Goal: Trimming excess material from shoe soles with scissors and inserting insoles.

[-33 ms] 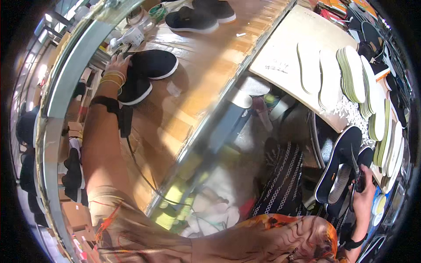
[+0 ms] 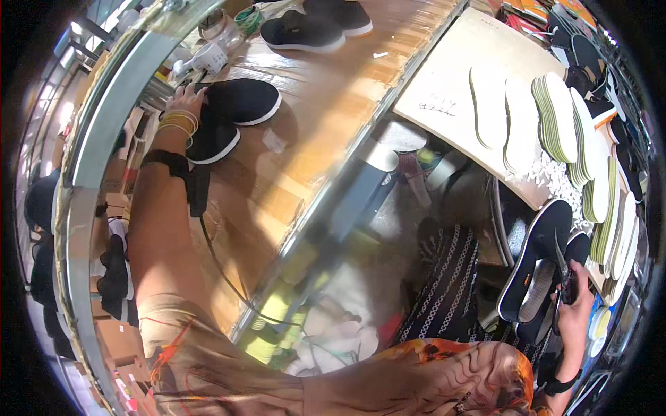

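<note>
My left hand (image 2: pixel 186 104) reaches to the far left of the wooden bench. Its fingers are closed over the heel end of a pair of black slip-on shoes (image 2: pixel 243 102) with white sole edges; the fingertips are partly hidden. Low on the right, my right hand (image 2: pixel 574 305) is wrapped round the dark handles of a pair of scissors (image 2: pixel 560 253), blades pointing up. Beside the blades, a black shoe (image 2: pixel 515 288) with a grey insole is tilted upright, and a second black shoe (image 2: pixel 577 244) shows partly behind the scissors. Whether my right fingers also grip these shoes I cannot tell.
Another dark pair of shoes (image 2: pixel 305 31) sits at the bench's far end, near a white cup (image 2: pixel 210 58). On the right, a pale board (image 2: pixel 444 90) bears stacked insoles (image 2: pixel 555 118) and white scraps (image 2: pixel 555 179). A cable (image 2: pixel 225 277) crosses the bench. A gap separates bench and board.
The pair of shoes under my left hand has shifted very slightly up and away. My right hand and the scissors stay in place.
</note>
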A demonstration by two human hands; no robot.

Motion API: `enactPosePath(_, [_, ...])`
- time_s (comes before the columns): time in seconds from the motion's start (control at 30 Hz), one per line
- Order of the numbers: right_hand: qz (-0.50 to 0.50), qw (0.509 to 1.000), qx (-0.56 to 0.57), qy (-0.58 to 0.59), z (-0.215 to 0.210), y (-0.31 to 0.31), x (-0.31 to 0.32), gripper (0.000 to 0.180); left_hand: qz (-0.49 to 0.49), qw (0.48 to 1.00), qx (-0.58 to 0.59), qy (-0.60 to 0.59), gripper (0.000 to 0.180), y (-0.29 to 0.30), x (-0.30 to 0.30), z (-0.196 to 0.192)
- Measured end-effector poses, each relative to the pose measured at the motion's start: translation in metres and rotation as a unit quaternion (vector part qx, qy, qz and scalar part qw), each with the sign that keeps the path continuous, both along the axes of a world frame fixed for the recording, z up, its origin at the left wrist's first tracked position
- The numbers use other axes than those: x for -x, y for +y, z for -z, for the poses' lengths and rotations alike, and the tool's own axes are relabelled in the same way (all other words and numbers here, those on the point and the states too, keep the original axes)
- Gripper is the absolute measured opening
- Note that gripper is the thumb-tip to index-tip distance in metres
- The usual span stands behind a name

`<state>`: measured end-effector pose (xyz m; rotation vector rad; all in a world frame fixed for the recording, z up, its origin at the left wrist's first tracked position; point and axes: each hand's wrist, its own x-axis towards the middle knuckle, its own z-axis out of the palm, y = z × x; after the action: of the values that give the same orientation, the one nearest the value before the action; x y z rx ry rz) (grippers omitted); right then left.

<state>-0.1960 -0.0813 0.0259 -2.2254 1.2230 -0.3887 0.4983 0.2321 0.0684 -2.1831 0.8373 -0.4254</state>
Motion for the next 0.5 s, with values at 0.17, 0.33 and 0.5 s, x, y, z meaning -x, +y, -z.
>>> enactPosePath(0.17, [-0.015,0.996,0.086,0.011,0.008,-0.006,0.014,0.066,0.010,0.999,-0.028,-0.026,0.044,0.003,-0.015,-0.011])
enactPosePath(0.33, [0.018,0.999,0.034,0.016,0.011,-0.002,0.017,0.068,0.077,0.997,-0.028,0.005,0.035,0.009,-0.023,-0.007])
enactPosePath(0.5, [-0.008,0.999,0.041,0.011,0.004,0.007,0.005,0.063,0.034,0.995,0.059,0.073,0.017,0.018,-0.017,0.007])
